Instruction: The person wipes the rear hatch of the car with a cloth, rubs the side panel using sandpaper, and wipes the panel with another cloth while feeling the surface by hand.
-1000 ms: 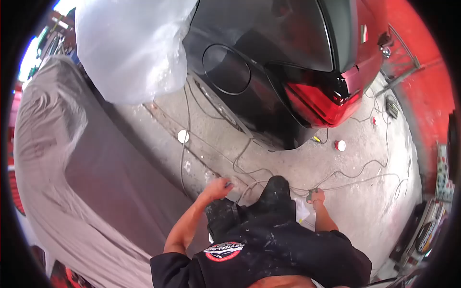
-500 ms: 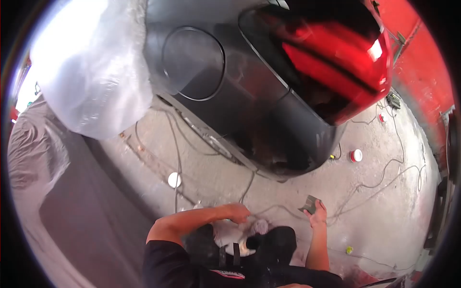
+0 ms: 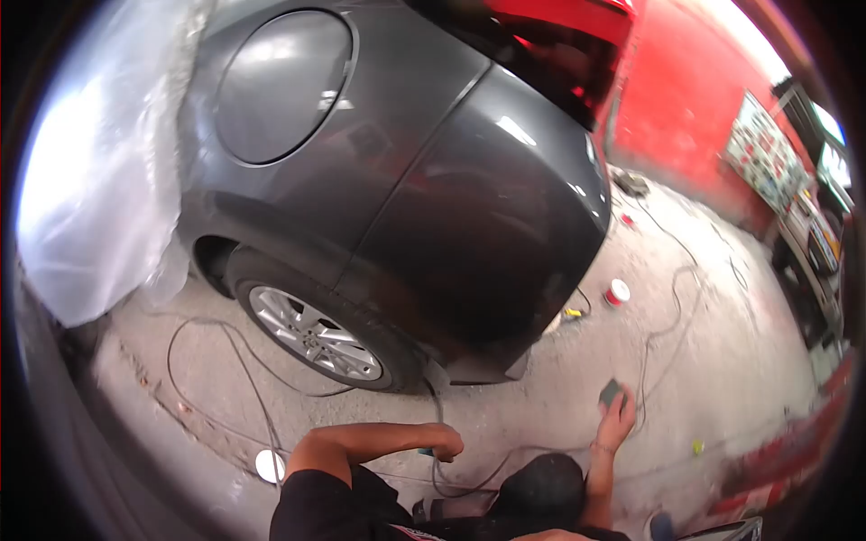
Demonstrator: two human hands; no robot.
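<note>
My right hand (image 3: 617,417) is closed on a small dark grey-green pad (image 3: 610,392), held above the concrete floor to the right of the car's rear corner. In front of my body, my left hand (image 3: 446,443) is closed, with a small bluish-green thing (image 3: 427,452) showing at its edge; what it holds is too small to name. The dark grey car panel (image 3: 469,216) with its round fuel flap (image 3: 284,86) stands ahead of both hands, touched by neither. Below the panel is the rear wheel (image 3: 316,334).
Clear plastic sheeting (image 3: 99,180) hangs over the car at left. Cables (image 3: 645,352) cross the floor (image 3: 541,397). A red-and-white tub (image 3: 617,292) stands right of the bumper, and a white disc (image 3: 270,465) lies at lower left. A red wall (image 3: 677,108) rises behind.
The view has swung lower and closer to the car's side, so the wheel now shows. My right hand has lifted the pad from beside my knee. My left hand has moved ahead of my body.
</note>
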